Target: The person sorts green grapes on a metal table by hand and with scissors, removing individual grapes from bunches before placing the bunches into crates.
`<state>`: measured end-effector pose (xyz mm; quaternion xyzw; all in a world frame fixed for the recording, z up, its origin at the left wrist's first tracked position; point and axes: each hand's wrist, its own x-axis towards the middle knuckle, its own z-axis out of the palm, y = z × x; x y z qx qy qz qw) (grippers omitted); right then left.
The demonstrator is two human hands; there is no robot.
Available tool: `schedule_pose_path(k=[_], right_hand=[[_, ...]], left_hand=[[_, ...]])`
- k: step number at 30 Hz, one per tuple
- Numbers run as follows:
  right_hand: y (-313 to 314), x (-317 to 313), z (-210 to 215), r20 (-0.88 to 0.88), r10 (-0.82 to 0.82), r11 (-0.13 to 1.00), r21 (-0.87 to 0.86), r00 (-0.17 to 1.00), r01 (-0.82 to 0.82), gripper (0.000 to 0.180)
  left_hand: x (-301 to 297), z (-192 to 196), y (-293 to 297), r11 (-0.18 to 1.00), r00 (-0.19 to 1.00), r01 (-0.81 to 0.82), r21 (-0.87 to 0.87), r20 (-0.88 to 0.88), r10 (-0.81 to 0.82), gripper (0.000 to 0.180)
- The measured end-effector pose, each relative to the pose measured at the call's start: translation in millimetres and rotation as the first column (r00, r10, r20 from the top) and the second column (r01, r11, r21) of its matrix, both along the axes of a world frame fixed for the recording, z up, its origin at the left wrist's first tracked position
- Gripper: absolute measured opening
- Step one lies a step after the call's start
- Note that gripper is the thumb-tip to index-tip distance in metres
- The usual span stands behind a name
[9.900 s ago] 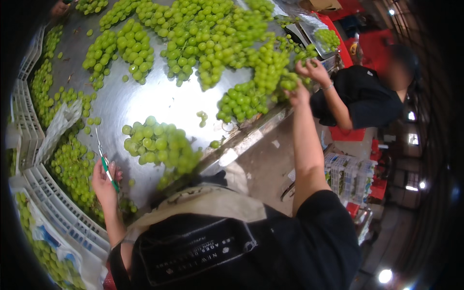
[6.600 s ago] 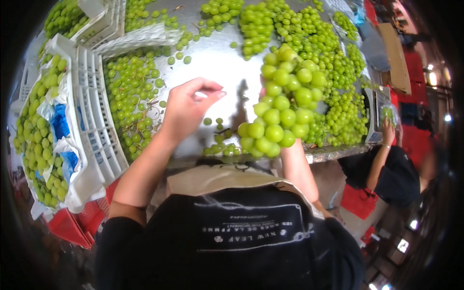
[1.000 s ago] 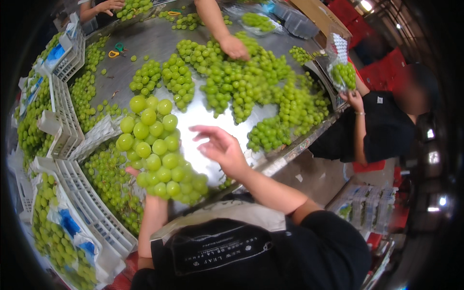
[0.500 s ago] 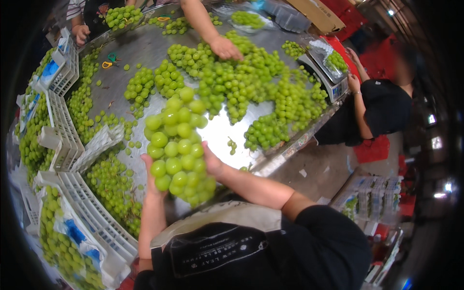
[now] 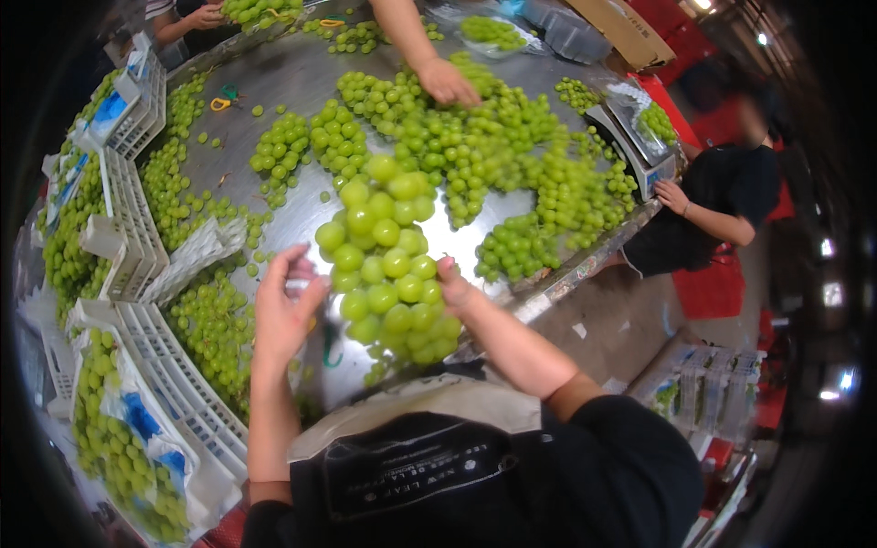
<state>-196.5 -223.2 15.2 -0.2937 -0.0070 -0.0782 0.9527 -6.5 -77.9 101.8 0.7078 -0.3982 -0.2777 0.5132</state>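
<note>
Since half a second ago the big bunch of green grapes [image 5: 388, 265] has tilted a little and the left hand [image 5: 285, 306] has come off its underside; that hand now hangs open just left of the bunch, fingers [image 5: 294, 263] spread and released, gripping nothing. By contrast the right hand [image 5: 454, 288] sits against the bunch's right flank, fingers curled in behind the berries. It seems to be grasping the bunch or its stem, though the berries hide the grip itself.

As a judgement, the step in hand is turning the bunch to look it over. To do it well, the weight should hang from the stem, not the berries, and the free hand should support from below with a soft open palm, so that nothing gets squeezed or shaken loose.

Below the bunch, green-handled scissors [image 5: 327, 342] lie on the steel surface [image 5: 292, 87]. Left of the bunch stand white crates [image 5: 137, 228] filled with more grapes. Beyond the bunch a loose heap of grapes [image 5: 512, 173] covers the surface, and another person's hand [image 5: 446, 82] rests on its far edge. Right of the heap a scale [image 5: 639, 155] sits near a seated person's arm [image 5: 708, 215]
</note>
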Motion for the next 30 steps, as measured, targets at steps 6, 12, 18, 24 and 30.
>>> schedule_pose_path(k=[6,12,18,24,30], right_hand=[[3.7,5.9,40.4,-0.114,-0.092,0.981,-0.182,0.989,0.07,0.095],[7.8,-1.2,44.4,-0.225,-0.195,0.915,-0.392,0.955,0.094,0.091],[6.1,-3.3,37.7,-0.283,-0.238,0.809,-0.587,0.929,0.029,0.091],[2.8,-7.3,42.3,-0.264,-0.258,0.75,-0.661,0.93,0.021,0.092],[-0.1,-10.1,20.4,-0.278,-0.105,0.919,-0.395,0.955,-0.014,0.092]], left_hand=[[-5.2,8.9,-5.6,0.974,0.994,0.092,-0.205,-0.043,-0.103,0.074],[-13.7,15.1,-12.3,0.96,0.982,0.182,-0.211,0.09,-0.166,0.079],[-24.9,9.3,-10.4,0.969,0.99,0.143,-0.203,0.022,-0.141,0.079],[-29.7,8.0,-8.3,0.962,0.991,0.134,-0.237,0.037,-0.128,0.076],[-13.0,30.7,-20.4,0.955,0.995,0.075,-0.288,0.087,-0.052,0.052]])
